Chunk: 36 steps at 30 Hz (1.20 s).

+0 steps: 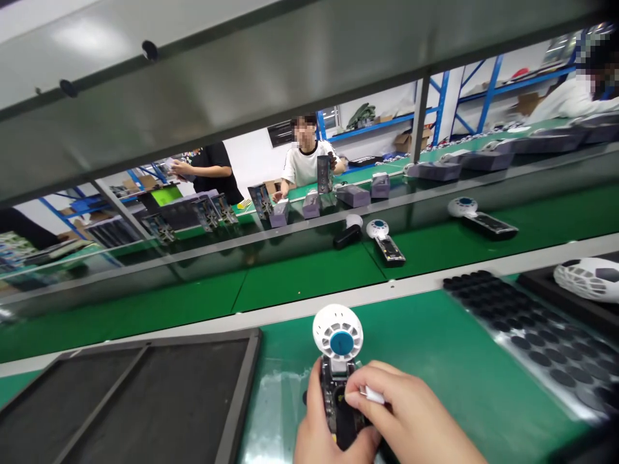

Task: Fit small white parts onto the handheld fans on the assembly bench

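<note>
Near the bench's front edge, the left hand [319, 432] grips a small fan [338, 374] by its dark handle; the right hand [401, 412] pinches a white piece [374, 394] against it. Light, fragile-looking plastic; best held by the handle.

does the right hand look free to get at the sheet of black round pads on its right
Probably not at once: the right hand pinches a small white part against the fan unit. The way itself looks open, only bare green mat before the sheet of black round pads.
</note>
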Each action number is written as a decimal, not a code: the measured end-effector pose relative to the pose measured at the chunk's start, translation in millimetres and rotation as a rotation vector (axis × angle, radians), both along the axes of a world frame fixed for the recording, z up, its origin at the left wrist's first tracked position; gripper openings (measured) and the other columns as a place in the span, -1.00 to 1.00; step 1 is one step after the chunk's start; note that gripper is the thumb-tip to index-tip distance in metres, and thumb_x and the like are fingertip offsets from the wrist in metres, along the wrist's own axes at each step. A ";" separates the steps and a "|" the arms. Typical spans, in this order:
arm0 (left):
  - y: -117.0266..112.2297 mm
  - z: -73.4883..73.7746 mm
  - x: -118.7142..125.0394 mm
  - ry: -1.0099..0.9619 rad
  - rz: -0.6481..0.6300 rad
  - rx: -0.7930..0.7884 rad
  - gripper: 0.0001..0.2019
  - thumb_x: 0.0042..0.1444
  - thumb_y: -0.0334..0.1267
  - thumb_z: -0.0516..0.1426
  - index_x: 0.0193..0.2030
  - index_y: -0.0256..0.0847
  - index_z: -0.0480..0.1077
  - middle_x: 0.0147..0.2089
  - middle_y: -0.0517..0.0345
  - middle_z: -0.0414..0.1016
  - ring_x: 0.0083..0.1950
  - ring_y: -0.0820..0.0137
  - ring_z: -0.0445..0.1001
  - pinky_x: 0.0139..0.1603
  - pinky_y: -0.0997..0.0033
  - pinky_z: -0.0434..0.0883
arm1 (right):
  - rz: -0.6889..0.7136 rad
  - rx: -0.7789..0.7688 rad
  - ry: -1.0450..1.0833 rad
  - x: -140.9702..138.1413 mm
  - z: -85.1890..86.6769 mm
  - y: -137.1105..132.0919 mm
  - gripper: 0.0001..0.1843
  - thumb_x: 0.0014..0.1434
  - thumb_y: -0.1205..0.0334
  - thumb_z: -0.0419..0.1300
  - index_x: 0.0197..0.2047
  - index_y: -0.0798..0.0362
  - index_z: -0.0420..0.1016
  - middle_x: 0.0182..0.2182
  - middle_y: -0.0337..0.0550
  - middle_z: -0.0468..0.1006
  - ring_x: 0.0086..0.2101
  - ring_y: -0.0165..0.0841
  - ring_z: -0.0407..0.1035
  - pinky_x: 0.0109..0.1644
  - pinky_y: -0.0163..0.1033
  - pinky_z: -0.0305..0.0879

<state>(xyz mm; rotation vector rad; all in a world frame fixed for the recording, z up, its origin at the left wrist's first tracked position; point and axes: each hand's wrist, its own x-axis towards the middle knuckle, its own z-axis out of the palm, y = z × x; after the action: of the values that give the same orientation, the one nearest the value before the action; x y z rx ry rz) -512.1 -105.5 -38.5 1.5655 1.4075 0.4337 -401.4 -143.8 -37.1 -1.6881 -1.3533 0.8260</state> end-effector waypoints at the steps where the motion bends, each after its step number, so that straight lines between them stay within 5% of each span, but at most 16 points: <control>1: 0.2 -0.7 -0.3 -0.005 -0.011 0.001 -0.21 -0.27 -0.19 0.13 0.15 -0.35 -0.04 -0.28 -0.01 0.50 -0.30 0.24 0.49 -0.31 0.41 0.31 | -0.006 0.000 -0.026 -1.0 -0.2 -0.1 -0.83 0.05 0.35 0.04 -0.49 -0.04 0.39 -0.43 -0.27 0.42 -0.39 -0.35 0.33 -0.31 -0.33 0.21; 36: 3.2 -5.3 0.3 0.025 -0.047 -0.014 -0.25 -0.26 -0.06 0.00 0.12 -0.36 -0.05 -0.21 -0.13 0.47 -0.23 0.20 0.48 -0.22 0.30 0.33 | 0.007 0.081 -0.189 -5.3 -13.1 5.9 -0.80 0.09 0.37 -0.03 -0.46 -0.04 0.34 -0.44 -0.28 0.42 -0.43 -0.37 0.36 -0.36 -0.32 0.28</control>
<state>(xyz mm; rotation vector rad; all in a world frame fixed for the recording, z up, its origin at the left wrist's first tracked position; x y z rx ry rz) -511.8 -102.3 -43.7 1.5937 1.3870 0.3767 -406.7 -137.9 -50.2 -1.7332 -1.4994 0.6191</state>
